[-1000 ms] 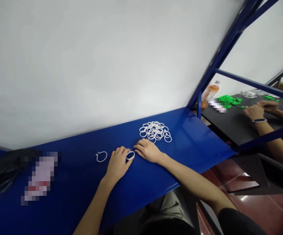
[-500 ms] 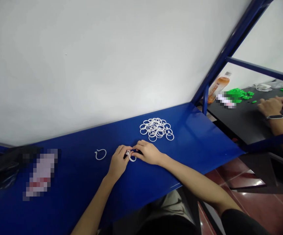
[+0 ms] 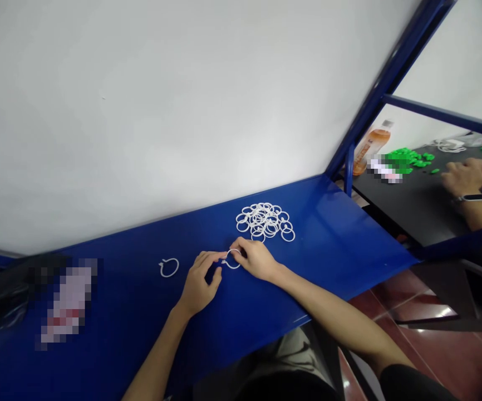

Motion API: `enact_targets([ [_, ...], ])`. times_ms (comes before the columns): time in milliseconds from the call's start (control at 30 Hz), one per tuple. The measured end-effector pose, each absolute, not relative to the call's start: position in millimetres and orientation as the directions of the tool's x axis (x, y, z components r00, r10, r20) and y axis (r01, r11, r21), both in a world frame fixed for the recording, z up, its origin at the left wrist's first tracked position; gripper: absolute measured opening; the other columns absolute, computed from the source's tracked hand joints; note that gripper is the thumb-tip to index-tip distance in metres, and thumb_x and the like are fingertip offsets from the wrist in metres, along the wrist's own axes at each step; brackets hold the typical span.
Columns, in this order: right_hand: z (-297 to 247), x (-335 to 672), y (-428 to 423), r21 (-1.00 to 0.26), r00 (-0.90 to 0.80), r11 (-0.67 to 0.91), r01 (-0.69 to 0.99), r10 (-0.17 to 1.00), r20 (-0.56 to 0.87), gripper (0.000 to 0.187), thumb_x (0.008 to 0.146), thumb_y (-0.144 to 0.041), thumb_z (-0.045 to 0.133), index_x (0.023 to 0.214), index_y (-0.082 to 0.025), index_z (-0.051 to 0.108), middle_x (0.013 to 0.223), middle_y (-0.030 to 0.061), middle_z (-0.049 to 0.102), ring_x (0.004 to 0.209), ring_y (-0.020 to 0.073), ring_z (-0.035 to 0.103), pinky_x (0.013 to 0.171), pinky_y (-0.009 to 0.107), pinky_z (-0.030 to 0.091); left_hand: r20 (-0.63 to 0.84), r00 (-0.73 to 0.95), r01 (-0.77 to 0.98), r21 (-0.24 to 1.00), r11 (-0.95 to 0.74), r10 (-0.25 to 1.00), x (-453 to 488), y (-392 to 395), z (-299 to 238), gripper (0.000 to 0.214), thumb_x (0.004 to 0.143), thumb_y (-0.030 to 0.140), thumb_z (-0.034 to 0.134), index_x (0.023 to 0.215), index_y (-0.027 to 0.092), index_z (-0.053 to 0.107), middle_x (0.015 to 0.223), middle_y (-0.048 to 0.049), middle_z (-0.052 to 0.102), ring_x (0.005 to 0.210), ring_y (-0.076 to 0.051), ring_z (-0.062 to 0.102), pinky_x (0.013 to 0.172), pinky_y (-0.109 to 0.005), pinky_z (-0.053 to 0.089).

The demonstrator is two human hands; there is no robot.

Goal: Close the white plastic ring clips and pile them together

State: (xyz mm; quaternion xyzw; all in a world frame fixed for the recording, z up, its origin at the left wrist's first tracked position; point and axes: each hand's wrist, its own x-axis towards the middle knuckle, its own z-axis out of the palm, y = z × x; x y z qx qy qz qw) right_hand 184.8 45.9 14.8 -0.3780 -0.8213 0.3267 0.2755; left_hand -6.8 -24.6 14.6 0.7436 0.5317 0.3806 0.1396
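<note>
Ring (image 3: 232,259) now lifted off surface (image 3: 328,234); I note left hand (image 3: 198,281), right hand (image 3: 256,258) both pinching it, pile (image 3: 265,221) untouched.

White wall (image 3: 141,100), blue bench (image 3: 328,223), red floor (image 3: 433,345)

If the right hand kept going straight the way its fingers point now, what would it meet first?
The right hand points left toward the left hand; both pinch one white ring. Going on, it would likely meet the left hand's fingertips first, though depth is uncertain.
</note>
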Motion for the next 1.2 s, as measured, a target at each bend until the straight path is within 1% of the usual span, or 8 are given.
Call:
enact_targets([
  [100, 18, 188, 47, -0.688, -0.566, 0.523, 0.504, 0.801, 0.194, 0.008, 0.097, -0.027, 0.059, 0.093, -0.02, 0.061, 0.08, 0.0004, 0.068, 0.069, 0.0132, 0.063, 0.063, 0.022, 0.04, 0.406, 0.125, 0.676, 0.633, -0.377, 0.905, -6, -25, 15, 0.021, 0.095, 0.024, 0.052, 0.111, 0.023, 0.067, 0.102, -0.0044, 0.073, 0.095, -0.019, 0.065, 0.089, -0.037, 0.054],
  [200, 18, 188, 46, -0.635, -0.604, 0.582, 0.508, 0.766, 0.218, 0.008, 0.097, -0.026, 0.059, 0.092, -0.019, 0.061, 0.085, 0.0022, 0.069, 0.079, 0.0161, 0.065, 0.067, 0.024, 0.043, 0.424, 0.091, 0.679, 0.636, -0.368, 0.901, -7, -24, 11, 0.018, 0.097, 0.027, 0.052, 0.103, 0.023, 0.069, 0.099, -0.0039, 0.074, 0.095, -0.019, 0.066, 0.089, -0.037, 0.053],
  [367, 16, 187, 44, -0.609, -0.678, 0.676, 0.415, 0.676, 0.288, 0.013, 0.101, -0.025, 0.052, 0.107, -0.02, 0.061, 0.101, 0.0053, 0.071, 0.091, 0.0171, 0.066, 0.076, 0.026, 0.047, 0.447, 0.057, 0.704, 0.616, -0.354, 0.892, -10, -22, 6, 0.021, 0.098, 0.027, 0.05, 0.101, 0.024, 0.071, 0.096, -0.0023, 0.076, 0.092, -0.018, 0.067, 0.088, -0.035, 0.054],
  [533, 15, 187, 43, -0.601, -0.717, 0.702, 0.381, 0.635, 0.287, 0.014, 0.102, -0.029, 0.052, 0.101, -0.019, 0.062, 0.094, 0.0049, 0.07, 0.084, 0.0163, 0.066, 0.072, 0.025, 0.047, 0.44, 0.047, 0.716, 0.611, -0.337, 0.897, -11, -22, 4, 0.025, 0.099, 0.026, 0.047, 0.099, 0.024, 0.072, 0.094, -0.0023, 0.076, 0.09, -0.018, 0.067, 0.085, -0.035, 0.055],
  [767, 12, 185, 40, -0.58, -0.767, 0.759, 0.296, 0.551, 0.328, 0.019, 0.104, -0.026, 0.048, 0.091, -0.018, 0.059, 0.083, 0.0038, 0.066, 0.076, 0.0155, 0.062, 0.071, 0.025, 0.046, 0.477, 0.056, 0.722, 0.587, -0.365, 0.877, -14, -23, -3, 0.022, 0.099, 0.023, 0.049, 0.093, 0.023, 0.07, 0.091, -0.0011, 0.076, 0.086, -0.016, 0.067, 0.082, -0.032, 0.054],
  [1000, 11, 184, 36, -0.496, -0.802, 0.83, 0.254, 0.467, 0.371, 0.025, 0.106, -0.027, 0.042, 0.092, -0.017, 0.06, 0.083, 0.0053, 0.064, 0.075, 0.0154, 0.059, 0.073, 0.026, 0.046, 0.502, 0.083, 0.743, 0.545, -0.389, 0.861, -17, -24, -9, 0.024, 0.099, 0.021, 0.046, 0.102, 0.023, 0.069, 0.084, -0.0012, 0.074, 0.083, -0.016, 0.067, 0.08, -0.032, 0.054],
  [1100, 12, 185, 37, -0.458, -0.816, 0.842, 0.284, 0.464, 0.346, 0.024, 0.105, -0.028, 0.044, 0.09, -0.017, 0.059, 0.081, 0.0046, 0.064, 0.073, 0.0149, 0.059, 0.07, 0.026, 0.044, 0.507, 0.106, 0.761, 0.512, -0.398, 0.855, -16, -22, -11, 0.024, 0.099, 0.021, 0.045, 0.101, 0.023, 0.068, 0.085, -0.0009, 0.074, 0.082, -0.016, 0.067, 0.08, -0.032, 0.053],
  [1200, 15, 186, 39, -0.449, -0.795, 0.819, 0.358, 0.519, 0.312, 0.02, 0.104, -0.029, 0.048, 0.093, -0.017, 0.06, 0.083, 0.0046, 0.066, 0.075, 0.0153, 0.061, 0.069, 0.025, 0.045, 0.511, 0.111, 0.784, 0.483, -0.391, 0.853, -16, -20, -11, 0.021, 0.099, 0.022, 0.046, 0.103, 0.023, 0.067, 0.091, -0.0015, 0.075, 0.085, -0.017, 0.066, 0.084, -0.033, 0.05],
])
